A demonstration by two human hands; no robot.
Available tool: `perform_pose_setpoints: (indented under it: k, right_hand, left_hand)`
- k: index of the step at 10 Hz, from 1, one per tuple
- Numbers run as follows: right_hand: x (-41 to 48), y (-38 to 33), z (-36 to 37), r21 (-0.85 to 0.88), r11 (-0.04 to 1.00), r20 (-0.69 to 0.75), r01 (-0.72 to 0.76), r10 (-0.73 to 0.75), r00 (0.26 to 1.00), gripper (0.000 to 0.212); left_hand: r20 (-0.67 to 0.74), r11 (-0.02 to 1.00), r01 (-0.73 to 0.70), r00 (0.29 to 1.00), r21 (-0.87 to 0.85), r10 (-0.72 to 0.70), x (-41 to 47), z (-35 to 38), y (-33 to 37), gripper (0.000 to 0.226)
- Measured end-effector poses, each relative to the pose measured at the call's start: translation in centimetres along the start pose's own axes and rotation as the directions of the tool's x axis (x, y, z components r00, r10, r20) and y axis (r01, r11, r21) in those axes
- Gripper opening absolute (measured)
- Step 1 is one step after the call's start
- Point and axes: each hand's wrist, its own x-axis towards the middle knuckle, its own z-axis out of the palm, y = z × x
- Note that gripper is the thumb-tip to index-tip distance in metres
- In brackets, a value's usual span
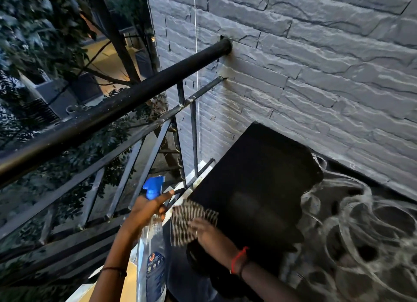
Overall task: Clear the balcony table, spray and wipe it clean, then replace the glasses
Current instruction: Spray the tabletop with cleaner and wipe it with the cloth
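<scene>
A black square balcony table (259,177) stands in the corner against the grey wall, its top bare. My left hand (147,208) grips a clear spray bottle (152,245) with a blue trigger head, held just left of the table's near corner, index finger stretched toward the nozzle. My right hand (208,234) presses a black-and-white striped cloth (188,220) onto the table's near left edge. No glasses are in view.
A black metal railing (126,96) with slanted bars runs along the left, close to the bottle. A grey stone-pattern wall (316,64) rises behind the table. A dark rug with pale swirls (361,234) covers the floor at right. A thin white cord (197,87) hangs by the wall.
</scene>
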Motion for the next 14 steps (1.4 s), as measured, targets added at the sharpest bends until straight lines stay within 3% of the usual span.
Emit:
perform_pose_setpoints:
  k: [1,2,3,4,5,6,7,8,9,10,11,12,13,14]
  right_hand:
    - [-6.0,1.6,1.0,-0.103,0.982,-0.001,0.158,-0.159,0.987,0.042]
    - [-10.6,5.1,-0.3,0.036,0.995,-0.019,-0.091,0.092,0.996,0.057]
    - [-9.6,8.2,-4.3,-0.372,0.92,-0.172,-0.124,0.063,0.983,0.053]
    - [-6.9,6.5,-7.1,-0.339,0.935,-0.126,-0.107,0.068,0.99,0.035]
    - [-2.8,5.4,-5.0,-0.376,0.923,-0.12,-0.087,0.045,0.992,0.035]
    - [-0.4,2.6,0.0,-0.294,0.954,-0.07,-0.049,0.03,0.997,0.052]
    - [-2.3,-1.7,1.2,-0.247,0.965,0.006,-0.092,0.096,0.995,0.043]
    - [-7.0,-0.6,5.0,-0.214,0.977,0.049,0.016,-0.006,0.999,0.042]
    - [-10.6,1.9,5.1,-0.494,0.866,-0.075,0.078,-0.132,0.988,0.043]
    - [-12.6,2.8,2.0,-0.368,0.93,-0.02,0.015,-0.024,1.0,0.039]
    - [-10.4,4.6,0.4,-0.327,0.945,-0.134,0.001,-0.047,0.99,0.039]
    - [-5.2,3.7,1.0,-0.182,0.982,-0.108,-0.046,0.027,0.994,0.038]
    - [-1.4,-0.4,2.6,-0.134,0.988,-0.075,-0.076,0.066,0.995,0.03]
    - [-0.7,-5.6,4.3,-0.126,0.992,-0.042,0.006,-0.011,0.999,0.035]
  left_hand:
    - [-0.004,1.0,-0.012,1.0,-0.025,0.012,0.8,-0.4,0.1,0.028]
    - [0.032,0.999,-0.031,0.999,-0.013,0.032,0.9,-0.9,0.0,0.033]
    - [0.04,0.999,-0.042,0.998,0.002,0.041,0.5,-0.9,-0.1,0.032]
    - [0.044,0.999,-0.044,0.998,0.0,0.044,-0.2,-0.6,-0.3,0.031]
    - [0.049,0.998,-0.061,0.997,0.009,0.061,-0.9,-0.3,-0.9,0.034]
    - [0.047,0.996,-0.07,0.997,0.046,0.068,-1.5,-0.4,-1.6,0.038]
    - [0.025,0.996,-0.055,0.998,0.069,0.053,-2.3,-0.5,-2.1,0.041]
    - [0.005,0.997,-0.043,0.999,0.06,0.043,-3.3,-0.5,-2.4,0.037]
    - [-0.024,0.999,-0.028,0.999,0.027,0.029,-5.0,-0.7,-2.8,0.033]
    - [-0.033,1.0,-0.028,0.999,0.006,0.028,-6.3,-1.4,-3.6,0.033]
    - [-0.052,1.0,-0.012,0.999,-0.013,0.011,-7.2,-2.2,-4.6,0.037]
    - [-0.073,0.999,0.035,0.997,-0.027,-0.037,-8.3,-2.7,-5.9,0.035]
    - [-0.078,0.996,0.081,0.993,-0.043,-0.084,-9.3,-3.1,-6.9,0.034]
    - [-0.08,0.995,0.093,0.992,-0.035,-0.095,-10.0,-3.6,-7.4,0.035]
